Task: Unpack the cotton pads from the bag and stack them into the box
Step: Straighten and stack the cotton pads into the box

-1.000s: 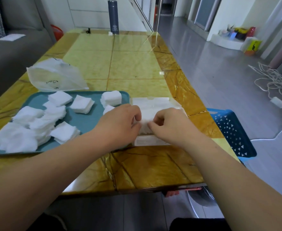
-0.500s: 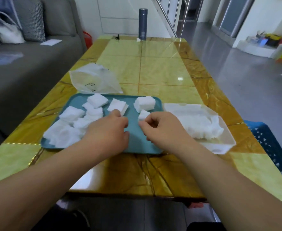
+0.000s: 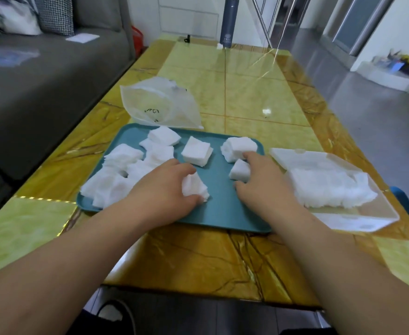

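**Step in hand:** collection of loose cotton pads from the teal tray (image 3: 222, 213) for transfer to the box (image 3: 367, 221). The bag (image 3: 160, 105) lies slack on the worktop (image 3: 198, 262) behind the tray. It appears emptied, though this cannot be confirmed through the film.

**Left hand** (image 3: 164, 189): grip closed round a small pad stack (image 3: 195, 187), which sits tilted near the tray centre.

**Right hand** (image 3: 261, 187): grip curled about a second small stack (image 3: 240, 171), held between forefinger and thumb. The forefinger tip also touches a larger stack (image 3: 238, 147) just behind it.

**Remaining stock on the tray:**
- a loose heap (image 3: 116, 175) at the left
- a square stack (image 3: 196, 151) between the heap and the larger stack

**Box:** open, with the lid folded back, just to the right of the tray. A row of pads (image 3: 329, 189) is already inside. The right hand is near the box. The left hand is further off, across the tray.

**Next move (judgement):** lift both stacks clear, bring them together, square the edges, then carry them right and set them against the row in the box. The pads are thin and soft, so a slack grip is likely to let a stack fan out or shed layers.
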`<state>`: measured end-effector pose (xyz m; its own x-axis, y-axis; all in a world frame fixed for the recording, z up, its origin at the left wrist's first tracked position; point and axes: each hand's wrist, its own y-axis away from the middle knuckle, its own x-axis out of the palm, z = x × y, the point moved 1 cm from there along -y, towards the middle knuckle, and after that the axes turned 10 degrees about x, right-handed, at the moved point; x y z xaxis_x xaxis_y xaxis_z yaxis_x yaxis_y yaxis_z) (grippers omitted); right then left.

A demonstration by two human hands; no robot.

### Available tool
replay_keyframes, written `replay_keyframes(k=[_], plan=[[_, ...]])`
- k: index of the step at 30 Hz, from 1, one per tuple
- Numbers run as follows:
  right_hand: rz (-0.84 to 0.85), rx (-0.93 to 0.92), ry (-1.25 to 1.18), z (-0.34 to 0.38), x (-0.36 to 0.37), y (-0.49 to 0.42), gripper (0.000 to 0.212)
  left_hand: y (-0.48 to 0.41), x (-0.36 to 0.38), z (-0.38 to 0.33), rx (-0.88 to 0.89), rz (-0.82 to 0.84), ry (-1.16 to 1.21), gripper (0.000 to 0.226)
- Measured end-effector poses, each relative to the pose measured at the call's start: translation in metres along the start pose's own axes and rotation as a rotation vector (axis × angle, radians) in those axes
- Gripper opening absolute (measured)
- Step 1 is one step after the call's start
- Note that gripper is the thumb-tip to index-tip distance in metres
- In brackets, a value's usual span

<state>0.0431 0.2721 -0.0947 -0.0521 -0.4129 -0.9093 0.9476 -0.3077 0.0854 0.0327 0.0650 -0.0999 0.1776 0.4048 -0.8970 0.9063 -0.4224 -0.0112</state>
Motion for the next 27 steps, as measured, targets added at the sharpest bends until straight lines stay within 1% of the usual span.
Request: replay_keyframes(k=[2,4,7,9,11,13,14,15,18,21,24,27], plan=[[0.003,0.021,0.015,-0.001,0.001,-0.001,0.048,-0.004,0.002,-0.001,0.003,-0.042,0.069,0.062],[-0.015,0.003,-0.01,-0.001,0.002,-0.004,0.033,-0.007,0.002,0.0,-0.02,-0.052,0.106,0.056],[0.019,-0.028,-0.198,-0.002,0.002,-0.005,0.014,-0.01,0.001,-0.001,-0.034,-0.053,0.113,0.054],[0.066,-0.046,-0.353,-0.001,0.0,-0.003,0.007,-0.012,-0.001,-0.002,-0.026,-0.104,0.064,0.053],[0.106,-0.073,-0.437,0.0,-0.003,-0.001,0.009,-0.015,-0.003,-0.003,0.007,-0.193,0.069,0.05],[0.142,-0.109,-0.496,0.001,-0.005,-0.001,0.005,-0.015,-0.003,-0.007,0.061,-0.232,0.17,0.046],[0.167,-0.135,-0.529,0.001,-0.007,-0.002,0.004,-0.015,-0.002,-0.01,0.082,-0.221,0.237,0.043],[0.194,-0.163,-0.553,0.001,-0.008,-0.002,0.008,-0.015,-0.001,-0.013,0.094,-0.197,0.299,0.038],[0.244,-0.221,-0.562,0.003,-0.011,0.0,0.018,-0.013,0.001,-0.018,0.117,-0.148,0.462,0.018],[0.232,-0.189,-0.677,0.001,-0.012,-0.001,0.019,-0.015,0.0,-0.02,0.079,-0.18,0.608,0.002],[0.245,-0.061,-0.861,-0.003,-0.01,-0.003,0.021,-0.015,0.0,-0.021,0.018,-0.195,0.744,0.009],[0.228,-0.028,-0.849,-0.003,-0.009,-0.004,0.02,-0.015,0.001,-0.021,-0.019,-0.187,0.778,0.012]])
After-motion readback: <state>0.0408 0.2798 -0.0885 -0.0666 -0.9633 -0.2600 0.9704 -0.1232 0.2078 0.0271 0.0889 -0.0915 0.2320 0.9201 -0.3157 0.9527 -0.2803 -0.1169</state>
